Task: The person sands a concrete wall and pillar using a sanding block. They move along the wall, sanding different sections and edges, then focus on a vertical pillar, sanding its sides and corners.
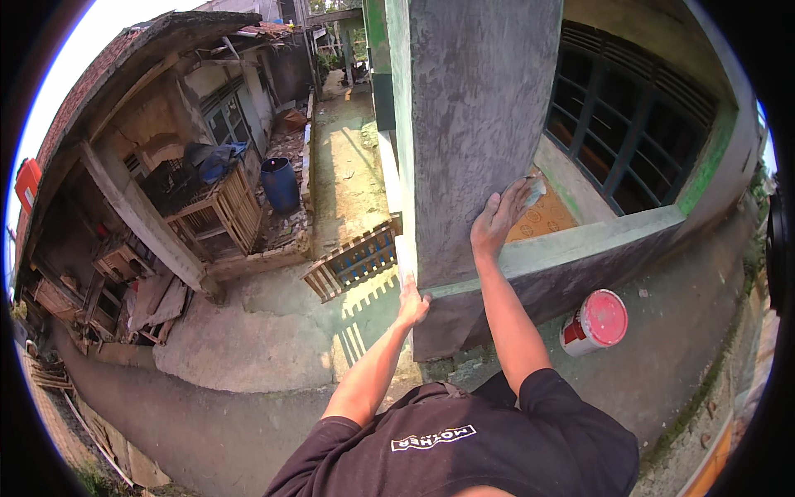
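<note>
A grey plastered pillar (481,112) rises in front of me above a low wall (596,239). My right hand (500,217) lies against the pillar's right edge, fingers spread over a pale, thin piece (534,189) that may be sandpaper or a scraper; the hand hides part of it. At the pillar's left corner, my left hand (413,304) is closed around the lower end of a long white strip or tool (402,255), whose exact kind I cannot tell.
A paint bucket with a pink-red lid (604,318) stands on the concrete at the right. A slatted wooden rack (354,261) is left of the pillar. Farther left are a blue plastic drum (279,186) and a wooden cage (217,217). Behind the low wall is a window (627,118).
</note>
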A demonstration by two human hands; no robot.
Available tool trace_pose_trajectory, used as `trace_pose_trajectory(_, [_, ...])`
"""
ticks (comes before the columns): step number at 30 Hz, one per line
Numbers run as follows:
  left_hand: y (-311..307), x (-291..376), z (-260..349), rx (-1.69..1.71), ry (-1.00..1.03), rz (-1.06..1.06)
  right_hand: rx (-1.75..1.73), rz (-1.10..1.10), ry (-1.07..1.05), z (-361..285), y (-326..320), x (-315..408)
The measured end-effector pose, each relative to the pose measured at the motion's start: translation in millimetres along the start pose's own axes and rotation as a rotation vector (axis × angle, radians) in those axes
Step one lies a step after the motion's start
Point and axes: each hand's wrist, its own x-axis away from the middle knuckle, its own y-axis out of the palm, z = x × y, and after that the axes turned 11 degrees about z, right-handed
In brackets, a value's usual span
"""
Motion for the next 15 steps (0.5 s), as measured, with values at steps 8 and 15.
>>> trace_pose_trajectory(8, [9.4, -3.7, -12.9, 0.021, 0.054, 0.052, -0.067, -0.093, -0.503, -102.7, 35.0, -58.7])
trace_pose_trajectory(15, [-4.3, -15.0, -0.5, 0.015, 0.055, 0.065, -0.043, -0.079, -0.448, -27.0, 13.9, 5.9])
